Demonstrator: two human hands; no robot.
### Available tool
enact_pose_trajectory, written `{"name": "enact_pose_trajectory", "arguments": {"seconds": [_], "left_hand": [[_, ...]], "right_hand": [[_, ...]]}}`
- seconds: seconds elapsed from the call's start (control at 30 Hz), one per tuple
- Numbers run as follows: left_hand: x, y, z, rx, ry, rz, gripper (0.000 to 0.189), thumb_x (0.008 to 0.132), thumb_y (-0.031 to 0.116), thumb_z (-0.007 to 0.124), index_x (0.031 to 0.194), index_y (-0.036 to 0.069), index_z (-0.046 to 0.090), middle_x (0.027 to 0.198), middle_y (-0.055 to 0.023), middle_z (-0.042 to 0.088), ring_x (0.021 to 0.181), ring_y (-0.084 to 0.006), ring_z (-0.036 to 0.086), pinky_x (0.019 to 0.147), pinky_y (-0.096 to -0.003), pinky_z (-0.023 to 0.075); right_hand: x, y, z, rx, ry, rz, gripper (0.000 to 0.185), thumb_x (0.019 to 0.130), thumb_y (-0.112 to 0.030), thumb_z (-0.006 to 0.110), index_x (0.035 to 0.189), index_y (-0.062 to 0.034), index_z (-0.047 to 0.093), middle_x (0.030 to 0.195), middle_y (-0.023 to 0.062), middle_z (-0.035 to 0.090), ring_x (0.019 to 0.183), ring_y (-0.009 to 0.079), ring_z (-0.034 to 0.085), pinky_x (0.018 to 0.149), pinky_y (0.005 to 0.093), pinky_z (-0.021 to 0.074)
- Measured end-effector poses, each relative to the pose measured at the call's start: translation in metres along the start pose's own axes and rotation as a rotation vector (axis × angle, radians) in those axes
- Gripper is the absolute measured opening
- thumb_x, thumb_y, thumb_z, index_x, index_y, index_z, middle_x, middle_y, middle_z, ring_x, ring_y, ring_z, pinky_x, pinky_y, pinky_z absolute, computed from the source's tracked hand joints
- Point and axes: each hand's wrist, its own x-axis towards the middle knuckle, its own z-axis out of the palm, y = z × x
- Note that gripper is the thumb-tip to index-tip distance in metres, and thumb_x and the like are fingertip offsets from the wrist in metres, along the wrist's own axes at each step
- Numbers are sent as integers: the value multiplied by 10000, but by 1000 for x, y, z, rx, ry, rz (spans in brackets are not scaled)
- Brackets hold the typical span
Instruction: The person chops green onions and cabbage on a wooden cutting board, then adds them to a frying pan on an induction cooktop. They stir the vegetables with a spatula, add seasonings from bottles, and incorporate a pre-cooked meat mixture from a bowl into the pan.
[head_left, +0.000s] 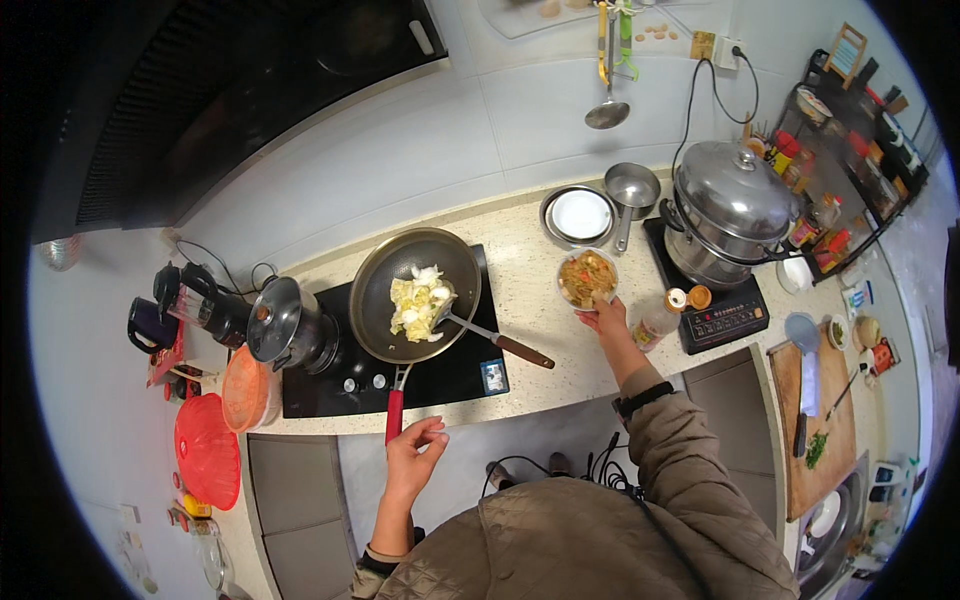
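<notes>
My right hand grips the near rim of a small white bowl of mixed food with orange and pale pieces, over the speckled counter. My left hand hovers beside the end of the red handle of a frying pan, thumb and fingers apart and nothing between them. In the pan, on the black stove, lie chopped pale-yellow and white cabbage leaves. A metal spatula with a brown handle rests in the pan, its blade against the leaves and its handle out over the stove's right edge.
Right of the bowl stand an uncapped jar and a steamer pot on an induction cooker. A lidded pot sits left of the pan. A cleaver lies on the cutting board. Stacked dishes are behind.
</notes>
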Motion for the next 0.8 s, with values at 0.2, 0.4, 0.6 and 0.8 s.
{"name": "enact_pose_trajectory", "arguments": {"seconds": [0.2,0.4,0.6,0.8], "left_hand": [[34,17,1,-72,-106,159,312,834,64,705,1127,-28,647,1027,-108,695,880,-115,651,816,-264,524],[68,40,-19,-425,-191,137,400,876,76,684,1247,-21,572,1164,-127,633,1037,-143,606,908,-270,488],[79,39,-44,-811,-305,-17,551,919,138,638,1391,-14,399,1309,-128,547,1197,-198,538,1015,-322,440],[66,4,-85,-977,-323,-20,472,919,141,622,1315,-36,434,1286,-122,554,1180,-222,562,1019,-392,464]], "right_hand": [[-105,-97,40,-276,-160,-244,430,886,-18,442,1316,-1,439,1010,154,675,752,225,712,550,234,565],[-217,-138,103,-382,-353,-237,388,861,0,448,1243,55,484,981,187,677,731,229,709,557,257,586],[-272,-88,174,-343,-579,-13,366,862,-54,493,1209,62,514,1030,195,676,807,274,714,577,291,579],[-288,-34,226,-408,-664,81,367,855,-27,456,1210,49,515,1048,194,670,819,285,713,597,304,577]]}}
